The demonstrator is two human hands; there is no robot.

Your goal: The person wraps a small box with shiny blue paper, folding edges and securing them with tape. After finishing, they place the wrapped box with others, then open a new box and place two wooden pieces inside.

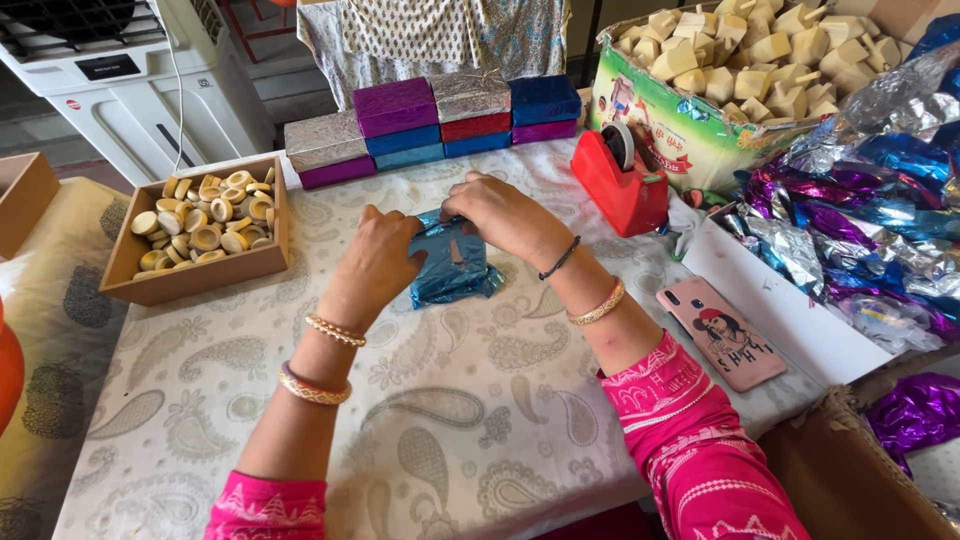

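Note:
A small block half wrapped in shiny blue foil [452, 270] lies on the paisley tablecloth [450, 420] in the middle of the table. My left hand [378, 262] presses against the foil's left side. From above and to the right, my right hand [500, 212] pinches the foil's top edge with its fingertips. A strip of tape shows on the foil's face. Both wrists wear bangles, and the sleeves are pink.
Foil-wrapped blocks [430, 125] in purple, blue, red and silver are stacked at the back. A wooden box of round pieces [205, 228] stands left. A red tape dispenser [620, 180], a carton of tan blocks [740, 60], foil sheets [870, 220] and a pink phone [725, 333] lie right.

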